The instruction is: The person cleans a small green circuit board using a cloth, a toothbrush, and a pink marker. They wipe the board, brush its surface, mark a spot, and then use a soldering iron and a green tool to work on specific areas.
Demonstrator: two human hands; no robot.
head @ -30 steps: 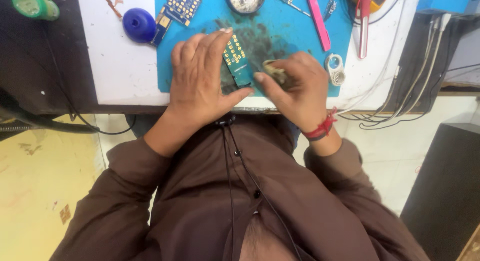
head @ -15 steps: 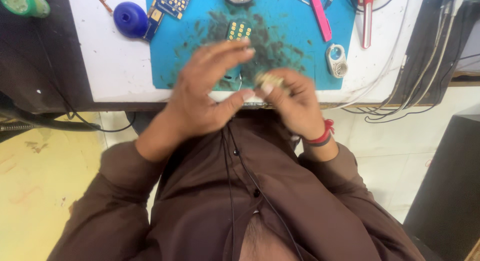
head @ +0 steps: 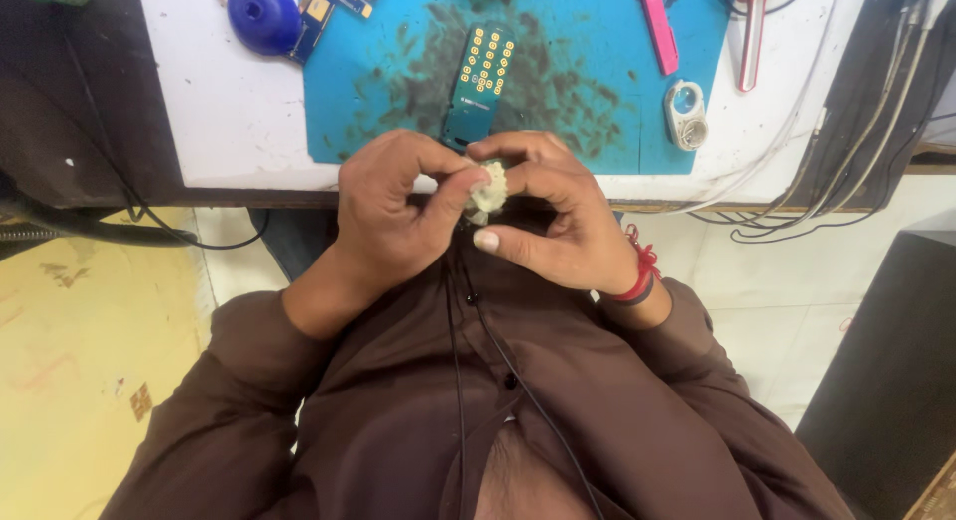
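A small pale wad (head: 488, 193), off-white and crumpled, sits at the centre of the view, just off the near edge of the surface (head: 239, 122) and above the person's chest. Both hands meet on it. The left hand (head: 393, 216) closes its grip on the wad from 9 o'clock, thumb and bent fingers pinched against it. The right hand (head: 558, 226) clamps it from 3 o'clock, forefinger curled over the top and thumb extended beneath. A red band (head: 637, 276) circles the right wrist.

At 12 o'clock from the wad, a narrow teal circuit board (head: 480, 82) with rows of gold pads lies on a blue work mat (head: 588, 82) stained with dark smudges. At 10 o'clock a blue round object (head: 264, 17) rests on the white surface, just beside a second circuit board (head: 334, 2) at the mat's corner. At 1 o'clock lie a pink tool (head: 659, 27) and a small metal-framed loupe (head: 685, 114). White cables (head: 846, 141) trail off the surface edge at 2 o'clock.
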